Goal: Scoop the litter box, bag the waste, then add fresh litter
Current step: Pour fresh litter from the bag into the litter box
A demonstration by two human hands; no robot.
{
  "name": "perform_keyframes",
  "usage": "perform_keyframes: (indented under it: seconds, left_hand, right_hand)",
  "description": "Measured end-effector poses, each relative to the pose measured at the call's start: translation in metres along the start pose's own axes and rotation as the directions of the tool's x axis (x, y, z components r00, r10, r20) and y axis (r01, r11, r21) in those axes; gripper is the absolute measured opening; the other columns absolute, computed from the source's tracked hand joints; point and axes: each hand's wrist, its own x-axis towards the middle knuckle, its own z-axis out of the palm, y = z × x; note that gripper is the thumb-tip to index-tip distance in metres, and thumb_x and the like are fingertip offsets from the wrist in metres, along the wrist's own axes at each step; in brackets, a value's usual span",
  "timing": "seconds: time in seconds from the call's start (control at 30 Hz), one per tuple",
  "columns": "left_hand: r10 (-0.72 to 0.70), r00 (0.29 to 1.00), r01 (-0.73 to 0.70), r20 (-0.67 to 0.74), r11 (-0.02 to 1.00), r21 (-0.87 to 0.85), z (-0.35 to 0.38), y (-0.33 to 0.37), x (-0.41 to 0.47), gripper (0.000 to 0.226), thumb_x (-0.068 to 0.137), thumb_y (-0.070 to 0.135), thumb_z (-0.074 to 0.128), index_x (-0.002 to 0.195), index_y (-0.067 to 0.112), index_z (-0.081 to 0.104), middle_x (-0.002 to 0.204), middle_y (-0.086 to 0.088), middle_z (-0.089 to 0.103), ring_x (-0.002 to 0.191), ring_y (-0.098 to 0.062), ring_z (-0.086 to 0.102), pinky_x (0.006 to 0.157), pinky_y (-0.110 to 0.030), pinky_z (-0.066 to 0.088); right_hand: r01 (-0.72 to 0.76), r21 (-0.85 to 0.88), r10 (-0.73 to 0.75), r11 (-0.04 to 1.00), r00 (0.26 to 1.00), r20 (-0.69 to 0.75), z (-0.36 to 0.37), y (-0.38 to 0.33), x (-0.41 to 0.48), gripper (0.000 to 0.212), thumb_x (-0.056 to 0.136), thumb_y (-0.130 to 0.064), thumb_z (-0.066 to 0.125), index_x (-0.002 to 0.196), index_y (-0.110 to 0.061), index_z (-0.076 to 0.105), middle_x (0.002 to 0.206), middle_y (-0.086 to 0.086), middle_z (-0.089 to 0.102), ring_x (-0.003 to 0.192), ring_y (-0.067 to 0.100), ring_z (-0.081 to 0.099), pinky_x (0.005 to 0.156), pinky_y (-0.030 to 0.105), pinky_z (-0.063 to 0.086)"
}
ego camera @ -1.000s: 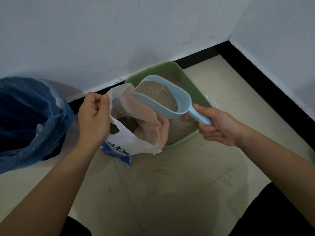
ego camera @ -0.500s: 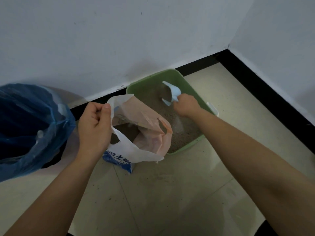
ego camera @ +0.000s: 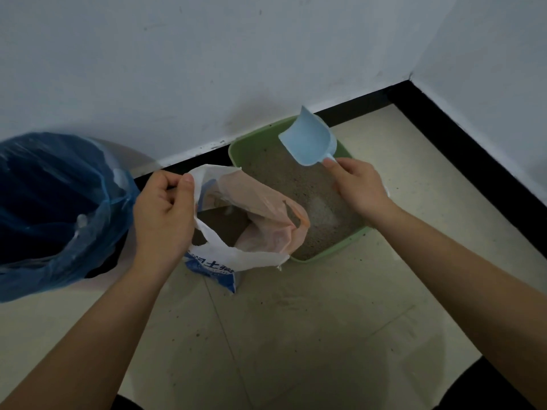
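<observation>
A green litter box stands on the floor against the wall, with grey litter spread inside it. My right hand grips the handle of a light blue scoop, held up over the box with its mouth pointing up and left; the scoop looks empty. To the box's left stands a white litter bag with blue print, open at the top, with brown litter showing inside. My left hand grips the bag's left rim and holds it open.
A bin lined with a blue plastic bag stands at the left by the wall. White walls with a black skirting meet in a corner at the right. Pale floor tiles stretch toward me, with grains scattered on them.
One second ago the scoop was full of litter above the bag. It then tipped down into the box, and now it is lifted over the box, empty. My left hand kept its hold.
</observation>
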Motion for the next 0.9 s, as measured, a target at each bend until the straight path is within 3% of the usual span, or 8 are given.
perform_keyframes:
  seconds: [0.13,0.3,0.4,0.5,0.57,0.63,0.83,0.9]
  left_hand:
    - [0.03,0.999,-0.029,-0.015,0.998,0.047,-0.003,0.004,-0.003,0.021,0.101,0.029,0.05,0.085,0.015,0.055,0.062,-0.001,0.059,0.051,-0.007,0.054,0.052,-0.025,0.043]
    - [0.066,0.997,-0.069,0.028,0.988,0.141,-0.013,0.005,-0.002,0.021,0.101,0.027,0.05,0.085,0.013,0.055,0.062,-0.005,0.06,0.056,-0.021,0.058,0.054,-0.036,0.047]
    - [0.074,0.997,-0.079,0.034,0.984,0.158,-0.018,0.004,-0.002,0.02,0.1,0.023,0.052,0.084,0.011,0.054,0.061,-0.004,0.058,0.056,-0.019,0.054,0.056,-0.033,0.043]
    - [0.124,0.987,-0.141,0.101,0.971,0.194,-0.021,0.004,-0.007,0.018,0.1,0.023,0.052,0.085,0.014,0.054,0.058,0.001,0.056,0.057,-0.016,0.053,0.05,-0.03,0.041]
    - [0.184,0.968,-0.22,0.17,0.95,0.222,-0.022,0.003,-0.011,0.017,0.1,0.025,0.05,0.084,0.017,0.052,0.056,0.004,0.054,0.056,-0.013,0.054,0.046,-0.025,0.038]
    - [0.22,0.95,-0.273,0.222,0.93,0.247,-0.023,0.001,-0.013,0.016,0.1,0.026,0.049,0.085,0.019,0.052,0.056,0.006,0.054,0.055,-0.009,0.056,0.043,-0.022,0.038]
    - [0.243,0.934,-0.309,0.262,0.918,0.249,-0.028,-0.001,-0.016,0.014,0.1,0.028,0.048,0.089,0.02,0.052,0.056,0.003,0.055,0.048,-0.011,0.054,0.04,-0.025,0.041]
    - [0.235,0.931,-0.31,0.279,0.913,0.265,-0.03,-0.002,-0.016,0.014,0.099,0.029,0.047,0.09,0.019,0.052,0.057,-0.001,0.056,0.047,-0.013,0.053,0.042,-0.037,0.045]
  right_hand:
    - [0.291,0.003,-0.291,0.957,0.957,-0.008,-0.019,0.001,-0.054,0.013,0.097,-0.038,0.057,0.105,-0.032,0.066,0.068,-0.006,0.064,0.052,0.006,0.055,0.046,0.013,0.04]
    - [0.726,-0.104,-0.684,0.68,0.679,0.265,-0.036,0.021,-0.084,0.022,0.093,-0.024,0.063,0.11,-0.013,0.073,0.066,-0.009,0.067,0.047,-0.001,0.055,0.042,0.014,0.043]
    - [0.801,-0.256,-0.63,0.542,0.588,0.507,-0.021,0.008,-0.083,0.032,0.1,-0.041,0.051,0.122,-0.023,0.066,0.077,-0.005,0.069,0.053,0.007,0.058,0.048,0.028,0.049]
    - [0.776,-0.477,-0.447,0.414,0.629,0.636,0.025,-0.023,-0.074,0.034,0.101,-0.042,0.045,0.125,-0.023,0.059,0.102,0.003,0.068,0.069,0.021,0.065,0.055,0.03,0.046]
    - [0.739,-0.605,-0.299,0.297,0.673,0.676,0.063,-0.046,-0.063,0.022,0.098,-0.031,0.05,0.111,-0.021,0.065,0.104,0.002,0.066,0.086,0.023,0.066,0.06,0.031,0.044]
    - [0.624,-0.652,-0.135,0.431,0.758,0.638,0.091,-0.07,-0.055,0.014,0.095,-0.022,0.051,0.096,-0.02,0.065,0.092,0.003,0.061,0.094,0.028,0.065,0.067,0.034,0.046]
    - [0.365,-0.695,0.089,0.619,0.847,0.524,0.151,-0.063,-0.038,0.027,0.097,-0.015,0.052,0.121,-0.006,0.063,0.121,0.012,0.063,0.115,0.028,0.059,0.085,0.034,0.044]
    - [0.068,-0.594,0.304,0.802,0.809,0.503,0.161,-0.062,-0.025,0.043,0.102,-0.025,0.05,0.139,-0.005,0.046,0.14,0.013,0.05,0.128,0.031,0.048,0.105,0.038,0.039]
